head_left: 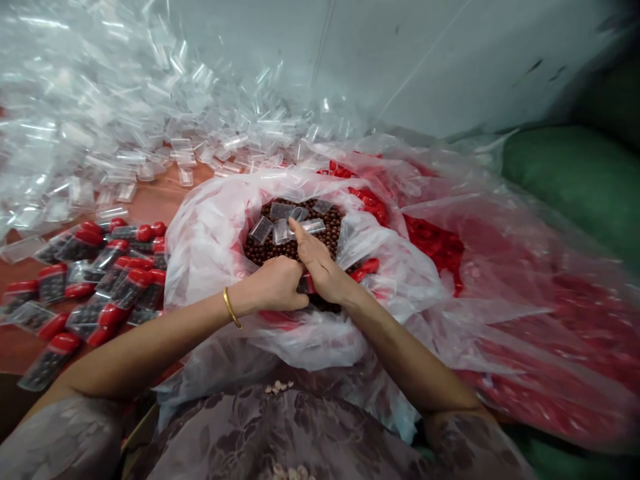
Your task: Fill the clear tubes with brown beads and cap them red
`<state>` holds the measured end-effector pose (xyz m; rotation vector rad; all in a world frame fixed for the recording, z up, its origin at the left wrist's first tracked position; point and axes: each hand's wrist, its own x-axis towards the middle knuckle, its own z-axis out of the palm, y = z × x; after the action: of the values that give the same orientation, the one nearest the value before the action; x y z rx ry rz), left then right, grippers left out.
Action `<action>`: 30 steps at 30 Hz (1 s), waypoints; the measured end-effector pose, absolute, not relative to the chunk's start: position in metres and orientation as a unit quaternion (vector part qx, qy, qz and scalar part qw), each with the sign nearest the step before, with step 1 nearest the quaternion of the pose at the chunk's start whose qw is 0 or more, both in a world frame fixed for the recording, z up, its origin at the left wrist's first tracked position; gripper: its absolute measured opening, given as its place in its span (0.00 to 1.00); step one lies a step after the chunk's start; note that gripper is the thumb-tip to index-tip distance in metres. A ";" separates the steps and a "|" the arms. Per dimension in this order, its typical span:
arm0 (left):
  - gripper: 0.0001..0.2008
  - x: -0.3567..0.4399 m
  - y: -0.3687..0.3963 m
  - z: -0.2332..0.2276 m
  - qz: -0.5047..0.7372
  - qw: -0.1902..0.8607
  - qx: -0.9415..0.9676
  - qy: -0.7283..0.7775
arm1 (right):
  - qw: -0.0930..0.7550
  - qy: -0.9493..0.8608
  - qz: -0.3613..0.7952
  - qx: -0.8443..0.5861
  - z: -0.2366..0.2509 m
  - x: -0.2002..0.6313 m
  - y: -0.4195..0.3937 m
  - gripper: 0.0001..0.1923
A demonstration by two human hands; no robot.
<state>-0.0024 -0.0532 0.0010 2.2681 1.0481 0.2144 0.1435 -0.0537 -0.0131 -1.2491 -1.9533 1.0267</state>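
- Beads (265, 252): small, round, dark brown, smooth, glossy; loose in a deep layer inside the mouth of the white bag, clock center.
- White bag (200, 233): thin, cloudy plastic film, rim rolled into a thick crumpled ring around the beads.
- Clear tubes (261, 230): several, rigid see-through plastic, flattish, lying on the beads at 12 o'clock, just past the fingertips.
- Left hand (280, 283): comes in from 8 o'clock, over the near part of the bag mouth. Fingers curled into a fist; can't tell what's inside the curl.
- Right hand (320, 263): comes in from 4 o'clock, against the left fist. Fingers straight, close together, pointing to 11 o'clock.
- Small red piece shows between the hands, mostly hidden; can't tell whose grip it's in.
- Bracelet (231, 309): smooth gold-colored ring, left wrist.
- Filled tubes (53, 283): 9 o'clock, jumbled heap, clear walls, dark round contents, rounded red caps.
- Tube pile (100, 100): 10 to 12 o'clock, big glossy heap of clear plastic, blurred at the far left, on an orange-brown surface (167, 193).
- Red parts (435, 247): 2 to 4 o'clock, shiny, under and inside wrinkled clear film.
- Wall (380, 67): 1 o'clock, pale gray, flat, scuffed.
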 end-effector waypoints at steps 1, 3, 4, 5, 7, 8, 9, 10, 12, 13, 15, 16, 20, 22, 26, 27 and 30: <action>0.09 -0.002 -0.054 0.000 0.078 0.295 0.866 0.395 | 0.303 -0.726 0.400 -0.470 -0.012 0.142 -0.056 0.40; 0.08 -0.001 -0.054 -0.002 0.106 0.295 0.873 0.373 | 0.342 -0.681 0.461 -0.455 -0.008 0.137 -0.061 0.41; 0.07 -0.002 -0.055 -0.003 0.131 0.308 0.871 0.359 | 0.370 -0.648 0.497 -0.443 -0.006 0.135 -0.063 0.42; 0.05 -0.002 -0.055 -0.004 0.157 0.324 0.866 0.346 | 0.400 -0.611 0.530 -0.432 -0.003 0.132 -0.064 0.43; 0.04 -0.002 -0.056 -0.006 0.200 0.359 0.853 0.321 | 0.446 -0.549 0.569 -0.419 0.002 0.130 -0.065 0.46; 0.04 -0.003 -0.056 -0.007 0.212 0.372 0.848 0.313 | 0.459 -0.532 0.574 -0.421 0.005 0.131 -0.065 0.47; 0.04 -0.003 -0.057 -0.007 0.219 0.381 0.844 0.308 | 0.467 -0.524 0.570 -0.428 0.007 0.132 -0.065 0.48; 0.04 -0.004 -0.057 -0.007 0.223 0.388 0.840 0.306 | 0.471 -0.523 0.561 -0.436 0.009 0.134 -0.065 0.48; 0.05 -0.004 -0.057 -0.006 0.225 0.397 0.833 0.313 | 0.469 -0.532 0.541 -0.452 0.011 0.137 -0.066 0.47; 0.05 -0.004 -0.056 -0.006 0.223 0.399 0.831 0.316 | 0.465 -0.539 0.531 -0.460 0.012 0.139 -0.066 0.47; 0.05 -0.002 -0.056 -0.006 0.209 0.396 0.835 0.319 | 0.454 -0.555 0.509 -0.477 0.014 0.143 -0.065 0.46; 0.04 -0.001 -0.055 -0.005 0.200 0.391 0.839 0.320 | 0.449 -0.566 0.492 -0.486 0.015 0.145 -0.064 0.46; 0.08 -0.008 -0.060 0.002 0.238 0.383 0.825 0.340 | 0.456 -0.649 0.316 -0.521 0.021 0.170 -0.063 0.35; 0.12 -0.026 -0.067 0.009 0.280 0.372 0.809 0.359 | 0.416 -0.708 0.172 -0.544 0.024 0.194 -0.066 0.22; 0.14 -0.093 -0.085 0.017 0.266 0.219 0.808 0.478 | 0.227 -0.801 0.024 -0.554 0.023 0.241 -0.076 0.10; 0.13 -0.113 -0.089 0.017 0.236 0.155 0.797 0.534 | 0.186 -0.817 0.018 -0.546 0.021 0.249 -0.078 0.11; 0.11 -0.164 -0.095 0.013 0.139 -0.014 0.737 0.662 | 0.120 -0.843 0.009 -0.524 0.011 0.260 -0.082 0.14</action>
<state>-0.1640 -0.0954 0.0126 2.3352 2.0984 0.4391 0.2601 -0.0815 0.0108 -1.5304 -2.4640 0.0262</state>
